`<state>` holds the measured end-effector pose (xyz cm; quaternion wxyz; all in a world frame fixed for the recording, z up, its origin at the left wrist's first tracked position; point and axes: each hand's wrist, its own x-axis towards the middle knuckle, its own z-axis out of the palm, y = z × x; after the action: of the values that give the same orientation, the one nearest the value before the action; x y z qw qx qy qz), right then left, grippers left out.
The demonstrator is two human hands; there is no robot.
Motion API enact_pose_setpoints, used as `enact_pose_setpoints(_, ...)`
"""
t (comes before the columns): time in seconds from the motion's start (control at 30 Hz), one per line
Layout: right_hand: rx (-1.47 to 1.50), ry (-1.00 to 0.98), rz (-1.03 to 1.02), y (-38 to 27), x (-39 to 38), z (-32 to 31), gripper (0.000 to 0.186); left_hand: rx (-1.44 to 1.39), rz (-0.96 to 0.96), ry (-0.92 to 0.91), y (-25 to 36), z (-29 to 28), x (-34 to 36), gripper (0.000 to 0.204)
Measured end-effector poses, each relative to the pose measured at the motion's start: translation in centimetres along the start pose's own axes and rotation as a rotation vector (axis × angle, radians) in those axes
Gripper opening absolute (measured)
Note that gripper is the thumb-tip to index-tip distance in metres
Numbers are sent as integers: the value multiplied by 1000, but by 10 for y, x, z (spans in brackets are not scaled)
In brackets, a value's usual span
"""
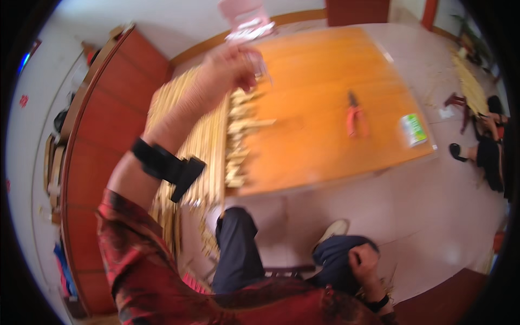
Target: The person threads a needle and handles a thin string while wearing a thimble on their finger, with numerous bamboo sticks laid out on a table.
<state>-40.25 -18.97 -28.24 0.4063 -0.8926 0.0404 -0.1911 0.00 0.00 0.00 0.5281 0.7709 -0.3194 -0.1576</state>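
My left hand (233, 67) is raised above the far end of a row of long pale-yellow strips (187, 130), its fingers drawn together. Something thin and whitish (262, 64) shows at the fingertips, too blurred to name. Along the row's right edge lie short, uneven yellowish pieces (238, 127), one of them poking out over the orange-brown table (309, 119). My right hand (364, 262) rests on my right thigh with its fingers curled in, and nothing shows in it. Pliers with red handles (355, 116) lie on the table, away from both hands.
A green-and-white packet (414, 130) sits near the table's right corner. To the left stands a long red-brown cabinet (108, 162) with things on top. A pink chair (246, 19) is beyond the table. Another person (490, 151) is at the far right beside more yellowish strips (468, 81).
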Motion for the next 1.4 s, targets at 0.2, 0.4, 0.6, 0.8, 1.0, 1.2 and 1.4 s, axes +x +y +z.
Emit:
enact_pose_setpoints(0.2,-13,-33,-14,-32,-14,16,11,180,-151,248,73,-147,-120,32)
enact_pose_setpoints(0.4,-63,38,-29,-44,-31,12,12,676,-123,393,167,-259,-204,36)
enact_pose_setpoints(0.6,-71,45,-6,-38,-35,18,12,1108,-94,738,212,-324,-252,38)
enact_pose_setpoints(0.8,-122,59,-17,-40,-30,23,10,905,-78,828,126,-335,-265,40)
enact_pose_setpoints(1.0,-92,-52,4,-67,-7,42,7,553,-40,674,51,-298,-292,39)
enact_pose_setpoints(1.2,30,-172,70,-99,3,55,5,256,187,566,-27,-254,-261,32)
enact_pose_setpoints(1.4,38,-338,39,-128,-10,57,5,-58,254,342,-73,-177,-210,34)
